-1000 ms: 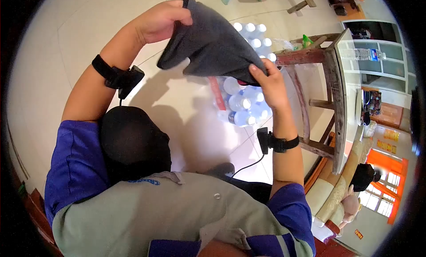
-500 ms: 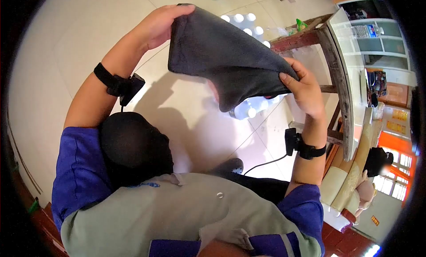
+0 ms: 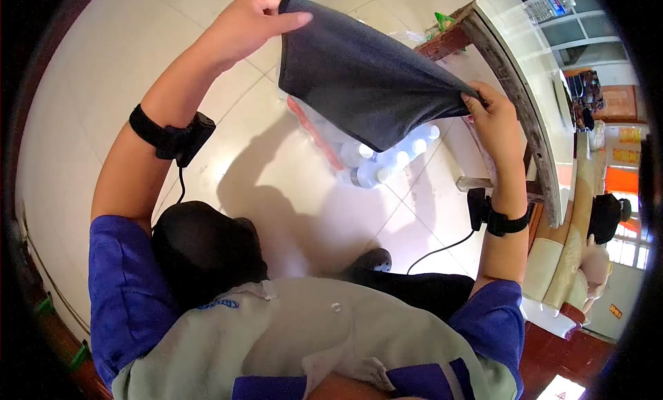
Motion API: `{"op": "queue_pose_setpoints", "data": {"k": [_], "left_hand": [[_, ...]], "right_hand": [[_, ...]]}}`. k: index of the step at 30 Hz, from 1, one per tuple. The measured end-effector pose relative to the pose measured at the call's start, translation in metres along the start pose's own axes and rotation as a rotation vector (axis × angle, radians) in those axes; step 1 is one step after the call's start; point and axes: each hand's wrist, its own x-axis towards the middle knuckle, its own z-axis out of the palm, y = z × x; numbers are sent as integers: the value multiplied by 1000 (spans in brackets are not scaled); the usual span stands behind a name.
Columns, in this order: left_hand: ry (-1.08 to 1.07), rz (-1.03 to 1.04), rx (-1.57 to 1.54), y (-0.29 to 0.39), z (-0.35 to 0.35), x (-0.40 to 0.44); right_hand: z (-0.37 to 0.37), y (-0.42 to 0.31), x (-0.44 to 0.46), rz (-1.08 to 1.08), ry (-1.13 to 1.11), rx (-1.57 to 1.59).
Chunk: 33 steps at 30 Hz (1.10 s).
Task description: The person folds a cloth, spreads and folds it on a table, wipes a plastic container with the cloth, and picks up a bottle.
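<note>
My left hand and right hand stretch a dark cloth.
My left thumb and fingers pinch a corner, the cloth running toward four o'clock; my right fingers clasp its other end, cloth toward ten, bottles near eight, partly hidden by it.

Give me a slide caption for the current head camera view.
Left hand and right hand spread a dark cloth between them, partly hiding capped bottles on the tiled floor.
</note>
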Motion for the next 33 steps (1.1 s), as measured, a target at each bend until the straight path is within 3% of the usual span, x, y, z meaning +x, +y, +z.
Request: {"op": "queue_pose_setpoints", "data": {"k": [2, 5, 8, 11, 12, 15, 17, 18, 21, 24, 33], "left_hand": [[144, 200, 31, -10, 2, 10], [57, -55, -323, -9, 7, 30], [19, 9, -587, -32, 0, 58], [154, 88, -668, 17, 12, 47], [143, 121, -564, 13, 10, 43], [17, 161, -301, -3, 11, 20], [-168, 134, -174, -8, 21, -1], [-298, 252, -40, -27, 23, -4], [-437, 281, 71, -68, 57, -26], [-576, 347, 228, -79, 73, -41], [-447, 286, 73, -73, 68, -48]], "right_hand": [[-2, 10, 3, 36, 2, 56], [-5, 17, 15, 13, 29, 61], [-7, 8, 27, 57, 84, 149], [-12, -3, 25, -101, 250, 186], [-16, -14, 19, -80, 304, 104], [-12, -2, 0, -350, 319, 50], [1, 15, -21, -368, 101, -51], [12, 25, -31, -342, -45, -23], [57, 60, -62, -281, -432, -9], [84, 64, -84, -255, -641, -66], [62, 66, -77, -105, -590, -17]]}}
